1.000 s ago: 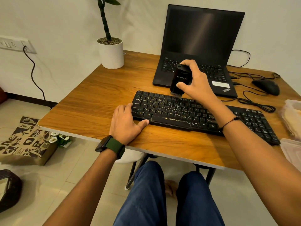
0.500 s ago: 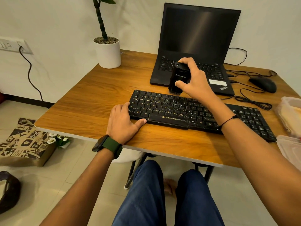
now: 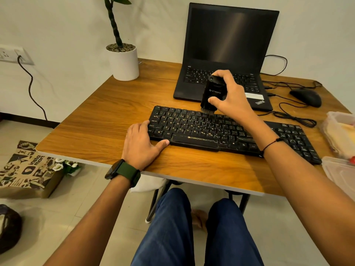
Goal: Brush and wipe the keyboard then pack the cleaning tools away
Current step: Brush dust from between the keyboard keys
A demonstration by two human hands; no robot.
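Keyboard (image 3: 230,133) lies mid-desk, left hand (image 3: 142,144) flat, steadying its corner, right hand (image 3: 228,96) gripping brush (image 3: 211,95), bristles on top row; advise short, light strokes along rows.

I see a black keyboard (image 3: 230,131) lying flat across the desk's near half; black brush (image 3: 212,95) upright, bristles on its far edge.

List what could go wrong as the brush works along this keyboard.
1. The left hand steadies only the keyboard's left end, so firm strokes might swing the far end.
2. The brush, gripped by the right hand, works beside the open laptop; swept dust may land on its keys.
3. The mouse cable lies coiled behind the keyboard and could snag.
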